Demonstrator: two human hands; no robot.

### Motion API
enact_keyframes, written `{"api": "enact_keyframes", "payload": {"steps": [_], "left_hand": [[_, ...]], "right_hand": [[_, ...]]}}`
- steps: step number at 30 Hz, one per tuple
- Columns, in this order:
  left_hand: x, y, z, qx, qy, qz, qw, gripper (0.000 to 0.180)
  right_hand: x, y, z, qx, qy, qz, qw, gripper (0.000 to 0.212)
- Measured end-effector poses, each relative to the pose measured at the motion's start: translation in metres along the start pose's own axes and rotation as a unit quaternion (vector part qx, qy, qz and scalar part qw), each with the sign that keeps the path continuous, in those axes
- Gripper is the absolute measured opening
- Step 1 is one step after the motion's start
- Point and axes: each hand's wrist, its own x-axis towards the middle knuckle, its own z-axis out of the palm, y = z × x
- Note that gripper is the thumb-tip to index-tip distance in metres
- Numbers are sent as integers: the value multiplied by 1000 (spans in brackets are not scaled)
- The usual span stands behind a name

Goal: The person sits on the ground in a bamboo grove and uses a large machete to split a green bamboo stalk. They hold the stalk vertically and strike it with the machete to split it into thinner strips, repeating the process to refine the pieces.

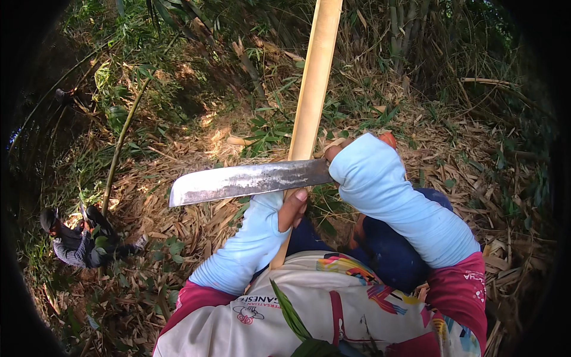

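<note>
A long pale strip of split bamboo (312,89) runs from the top of the view down to my lap. My left hand (292,209) is closed around its lower part, thumb on top, with the other fingers mostly hidden. My right hand (338,153), largely covered by a light blue sleeve, grips a machete (250,180) near the handle. An orange-red end of the handle shows past the sleeve. The broad, dark-stained blade points left and lies across the strip, just above my left hand.
Dry bamboo leaves (178,208) cover the ground, with green shoots among them. Bamboo clumps (410,35) stand at the back. A slanting green stem (128,125) rises at the left. Beside its foot another person (89,238) in dark clothes sits low. A green leaf (289,309) hangs close in front.
</note>
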Motion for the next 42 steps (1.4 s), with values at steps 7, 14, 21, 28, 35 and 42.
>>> {"api": "enact_keyframes", "payload": {"steps": [7,14,21,28,35,42], "left_hand": [[-1,4,9,11,11,-14,1000,19],[-3,-2,12,14,-29,-14,999,37],[-6,-19,6,41,-35,-1,999,42],[-7,-32,3,-3,-20,-43,999,46],[-10,-13,12,-2,-30,-46,999,46],[-10,-14,14,6,-42,-36,998,46]], "right_hand": [[1,3,11,-18,34,-1,999,12],[-1,16,7,-41,36,61,997,15],[10,39,-19,49,-18,253,966,24],[-6,17,9,-31,-21,91,995,15],[-7,38,6,-7,119,129,984,19],[-1,54,-12,46,-6,222,974,28]]}}
